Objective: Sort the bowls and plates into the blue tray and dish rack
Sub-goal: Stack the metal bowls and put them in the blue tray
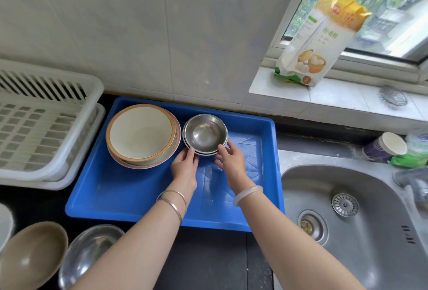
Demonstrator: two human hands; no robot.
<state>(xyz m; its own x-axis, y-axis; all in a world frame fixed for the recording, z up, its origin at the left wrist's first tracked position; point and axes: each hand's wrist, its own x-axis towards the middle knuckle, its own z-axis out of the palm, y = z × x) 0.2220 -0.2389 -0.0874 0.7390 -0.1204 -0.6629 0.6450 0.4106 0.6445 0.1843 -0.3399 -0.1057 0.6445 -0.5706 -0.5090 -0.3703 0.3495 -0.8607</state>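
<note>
Hands (185, 164) (231, 162) apparently gripping nested steel bowls (205, 133) beside stacked plates (141, 134) inside blue tray (139, 197).

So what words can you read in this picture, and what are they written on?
Flour bag on the windowsill: large green Chinese characters on the front, too blurred to read for certain.
Same bag, red logo near the top: too small to read.
Same bag, small print down its side: too blurred to read.
Large cream bowl in the blue tray: dark lettering on the outer rim, cut off and unreadable.
Paper cup by the sink: no legible text.
</note>
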